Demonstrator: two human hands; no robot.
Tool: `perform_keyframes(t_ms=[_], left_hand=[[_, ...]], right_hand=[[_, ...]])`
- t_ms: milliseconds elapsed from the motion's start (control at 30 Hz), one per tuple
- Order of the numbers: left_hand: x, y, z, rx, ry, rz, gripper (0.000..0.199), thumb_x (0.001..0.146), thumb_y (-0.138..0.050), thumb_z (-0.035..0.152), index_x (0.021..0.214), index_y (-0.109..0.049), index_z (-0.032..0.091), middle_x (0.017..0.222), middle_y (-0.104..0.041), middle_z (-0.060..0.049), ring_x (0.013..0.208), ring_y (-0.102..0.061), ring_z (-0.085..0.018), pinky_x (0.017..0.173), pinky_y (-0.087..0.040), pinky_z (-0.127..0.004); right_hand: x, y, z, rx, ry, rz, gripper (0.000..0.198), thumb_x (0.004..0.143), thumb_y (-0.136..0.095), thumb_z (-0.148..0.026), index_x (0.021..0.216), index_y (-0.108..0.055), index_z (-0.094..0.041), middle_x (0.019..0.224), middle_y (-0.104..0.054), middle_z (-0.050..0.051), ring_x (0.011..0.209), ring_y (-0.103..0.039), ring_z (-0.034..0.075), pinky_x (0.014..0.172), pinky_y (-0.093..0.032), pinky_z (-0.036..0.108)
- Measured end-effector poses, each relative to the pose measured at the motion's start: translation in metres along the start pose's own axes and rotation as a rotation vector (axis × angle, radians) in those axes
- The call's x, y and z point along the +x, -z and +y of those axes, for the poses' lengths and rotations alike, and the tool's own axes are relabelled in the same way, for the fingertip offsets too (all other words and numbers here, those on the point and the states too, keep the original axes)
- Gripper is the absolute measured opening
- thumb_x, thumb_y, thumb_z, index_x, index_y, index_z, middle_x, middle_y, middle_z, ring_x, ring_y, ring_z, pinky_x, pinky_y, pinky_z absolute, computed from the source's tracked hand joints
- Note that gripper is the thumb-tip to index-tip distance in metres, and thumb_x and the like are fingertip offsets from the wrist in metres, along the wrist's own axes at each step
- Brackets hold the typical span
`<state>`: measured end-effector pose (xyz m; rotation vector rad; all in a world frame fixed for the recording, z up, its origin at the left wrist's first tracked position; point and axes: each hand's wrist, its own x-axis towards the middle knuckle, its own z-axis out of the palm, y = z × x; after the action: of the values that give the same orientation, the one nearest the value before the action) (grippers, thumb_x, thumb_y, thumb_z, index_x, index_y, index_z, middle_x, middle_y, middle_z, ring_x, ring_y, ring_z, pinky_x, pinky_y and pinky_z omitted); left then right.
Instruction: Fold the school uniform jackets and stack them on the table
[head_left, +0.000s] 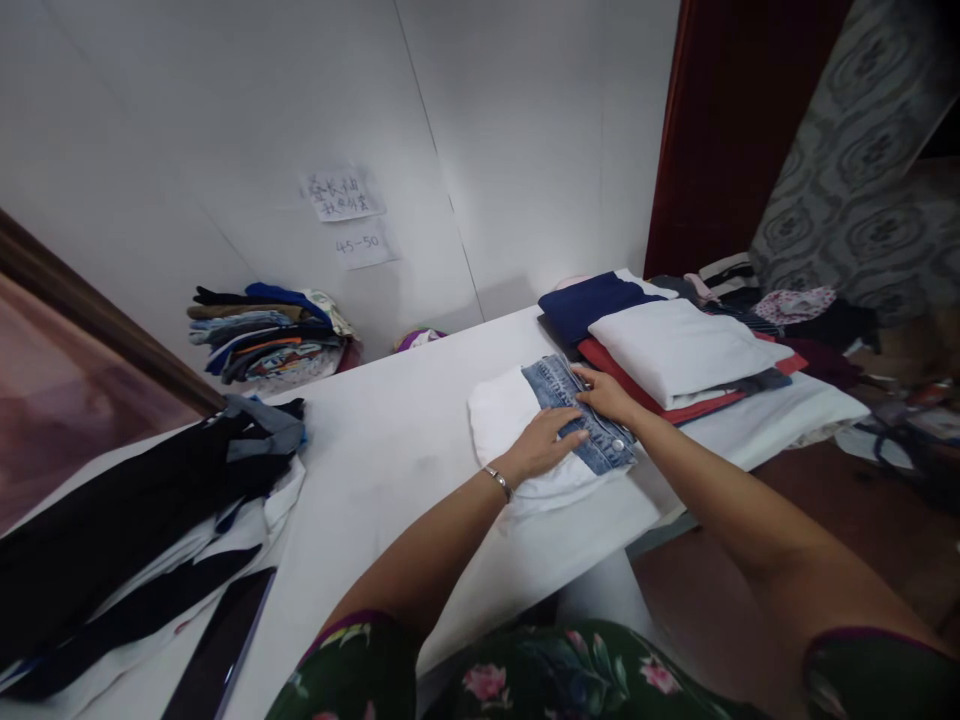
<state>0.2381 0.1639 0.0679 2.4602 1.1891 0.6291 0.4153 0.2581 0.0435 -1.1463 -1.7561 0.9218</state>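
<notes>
A folded white garment (499, 412) with a blue denim band (606, 445) lies on the white table in front of me. The band runs along its right side and has a button near the closer end. Over the lower middle of the garment rests my left hand (546, 445), fingers stretched across the denim, a bracelet (498, 482) on its wrist. My right hand (606, 395) touches the far right edge of the denim band, with its fingers reaching out flat over it. Part of the garment is hidden under both hands.
Folded clothes, including a white one (682, 345) and a navy one (596, 305), are stacked close to my right hand. Black trousers (127, 510) and other garments lie at the left. Another clothes stack (270, 335) stands by the wall. The table's edge (570, 578) is near me.
</notes>
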Motion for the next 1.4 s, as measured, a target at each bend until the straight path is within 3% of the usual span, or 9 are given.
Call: perform_keyframes(t_ms=[133,300,433,533,633,733,933,1167,1400], left_hand=[[-0.001,-0.003,-0.001,-0.001,-0.021,0.002,0.056,0.091,-0.044,0.055,0.131,-0.053,0.016,0.138,-0.054,-0.011,0.130,-0.046,-0.023,0.114,-0.029,-0.040],[0.010,-0.007,0.002,-0.085,0.035,-0.081,0.052,0.092,-0.043,0.052,0.130,-0.054,0.017,0.136,-0.056,-0.010,0.128,-0.049,-0.023,0.113,-0.032,-0.041],[0.001,0.016,-0.006,-0.191,0.101,0.092,0.050,0.094,-0.037,0.052,0.128,-0.056,0.022,0.138,-0.055,-0.007,0.128,-0.050,-0.020,0.109,-0.038,-0.036],[-0.013,0.027,-0.022,0.006,0.274,0.224,0.050,0.094,-0.038,0.049,0.132,-0.053,0.020,0.145,-0.047,-0.010,0.136,-0.039,-0.024,0.115,-0.025,-0.046],[-0.020,0.020,-0.035,0.231,0.390,0.152,0.057,0.092,-0.044,0.049,0.139,-0.044,0.017,0.150,-0.038,-0.014,0.141,-0.029,-0.030,0.115,-0.019,-0.056],[-0.019,0.005,-0.039,0.370,0.358,0.096,0.059,0.092,-0.042,0.049,0.142,-0.040,0.017,0.151,-0.036,-0.014,0.141,-0.030,-0.031,0.112,-0.021,-0.060],[-0.022,-0.012,-0.047,0.507,0.302,0.102,0.054,0.095,-0.035,0.046,0.138,-0.045,0.015,0.145,-0.047,-0.013,0.136,-0.038,-0.029,0.111,-0.028,-0.056],[-0.026,-0.025,-0.056,0.553,0.268,0.200,0.050,0.094,-0.038,0.043,0.138,-0.047,0.019,0.142,-0.051,-0.010,0.134,-0.042,-0.028,0.110,-0.032,-0.055],[-0.015,0.003,-0.048,0.231,0.437,0.016,0.055,0.091,-0.040,0.047,0.140,-0.044,0.022,0.150,-0.039,-0.012,0.141,-0.031,-0.027,0.115,-0.021,-0.053]], right_hand=[[0.003,-0.001,-0.003,-0.060,0.106,0.023,0.059,0.071,-0.054,-0.008,0.127,-0.060,-0.023,0.131,-0.060,0.002,0.120,-0.056,0.022,0.108,-0.039,0.037],[0.001,0.000,0.017,-0.192,-0.026,-0.096,0.056,0.067,-0.054,-0.003,0.121,-0.064,-0.017,0.112,-0.071,0.004,0.097,-0.067,0.021,0.093,-0.051,0.037],[0.004,0.008,0.019,-0.287,-0.043,-0.146,0.049,0.071,-0.058,-0.008,0.118,-0.065,-0.019,0.107,-0.072,0.004,0.098,-0.066,0.024,0.093,-0.050,0.039],[0.008,0.009,-0.009,-0.384,-0.007,-0.118,0.053,0.074,-0.063,-0.016,0.127,-0.059,-0.019,0.131,-0.060,0.010,0.125,-0.050,0.032,0.107,-0.037,0.046],[0.014,-0.005,-0.050,-0.522,0.221,-0.132,0.060,0.087,-0.054,-0.034,0.143,-0.042,-0.018,0.152,-0.035,0.011,0.143,-0.024,0.030,0.115,-0.023,0.047],[0.021,-0.027,-0.070,-0.612,0.393,-0.231,0.065,0.093,-0.043,-0.049,0.150,-0.029,-0.021,0.158,-0.021,0.009,0.146,-0.012,0.027,0.116,-0.015,0.050],[0.034,-0.047,-0.016,-0.738,0.050,-0.467,0.070,0.093,-0.033,-0.060,0.148,-0.033,-0.017,0.157,-0.021,0.012,0.145,-0.014,0.032,0.113,-0.013,0.057],[0.037,-0.046,0.000,-0.687,0.064,-0.448,0.074,0.090,-0.034,-0.064,0.148,-0.034,-0.018,0.157,-0.021,0.012,0.145,-0.016,0.032,0.114,-0.016,0.053],[0.039,-0.042,-0.017,-0.726,0.037,-0.469,0.071,0.091,-0.035,-0.060,0.149,-0.033,-0.019,0.157,-0.021,0.011,0.145,-0.015,0.032,0.113,-0.017,0.055]])
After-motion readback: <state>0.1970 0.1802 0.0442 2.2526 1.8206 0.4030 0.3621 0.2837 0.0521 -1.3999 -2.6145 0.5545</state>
